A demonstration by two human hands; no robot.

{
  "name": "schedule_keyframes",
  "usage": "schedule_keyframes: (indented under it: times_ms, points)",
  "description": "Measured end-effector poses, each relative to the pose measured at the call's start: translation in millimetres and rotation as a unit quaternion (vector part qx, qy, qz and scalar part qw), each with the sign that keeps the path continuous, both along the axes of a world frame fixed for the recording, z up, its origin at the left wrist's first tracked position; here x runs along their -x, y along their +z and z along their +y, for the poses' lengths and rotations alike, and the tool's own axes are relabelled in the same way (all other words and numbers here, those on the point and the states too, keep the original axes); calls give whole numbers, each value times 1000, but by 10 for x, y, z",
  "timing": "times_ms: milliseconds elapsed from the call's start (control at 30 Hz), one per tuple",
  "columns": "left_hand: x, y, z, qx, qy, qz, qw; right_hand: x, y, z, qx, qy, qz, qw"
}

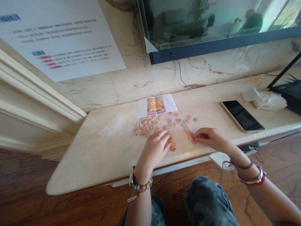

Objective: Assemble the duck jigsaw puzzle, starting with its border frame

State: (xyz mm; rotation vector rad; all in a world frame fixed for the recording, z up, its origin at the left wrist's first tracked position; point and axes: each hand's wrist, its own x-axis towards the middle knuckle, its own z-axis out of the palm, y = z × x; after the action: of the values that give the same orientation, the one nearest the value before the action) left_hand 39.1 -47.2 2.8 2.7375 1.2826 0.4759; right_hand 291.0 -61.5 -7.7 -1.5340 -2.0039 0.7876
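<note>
A partly joined jigsaw puzzle (175, 125) lies on the pale tabletop as a top edge with two side strips running toward me. My left hand (156, 145) rests palm down with its fingers stretched out over the left strip, covering part of it. At the lower end of the right strip, my right hand (208, 137) has thumb and fingertips pinched on a puzzle piece (193, 142). Left of the strips sits a heap of loose puzzle pieces (146, 125), and several more lie along the top edge. Behind them is a printed reference picture (155, 105) of yellow figures.
Crumpled clear plastic (112, 125) lies on the tabletop (77, 157) to the left. Toward the right are a phone or tablet (243, 116), a white plastic packet (269, 99) and a black router (290, 94). A screen (211, 44) hangs above the tabletop.
</note>
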Motion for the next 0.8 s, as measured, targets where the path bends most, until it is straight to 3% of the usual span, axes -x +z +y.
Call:
schedule_keyframes:
  times_ms: [333,467,567,800]
  points:
    - [-15,-8,-5,7,-3,-6,1000,-13,-21,-132,-177,100,-62,977]
    - [-43,-14,-5,27,-2,-8,1000,22,37,-146,-176,128,-107,970]
    - [-50,-15,-9,28,4,-6,1000,17,83,-121,-163,134,-85,974]
    - [-48,3,-26,28,14,13,999,-288,87,150,-196,-24,-58,979]
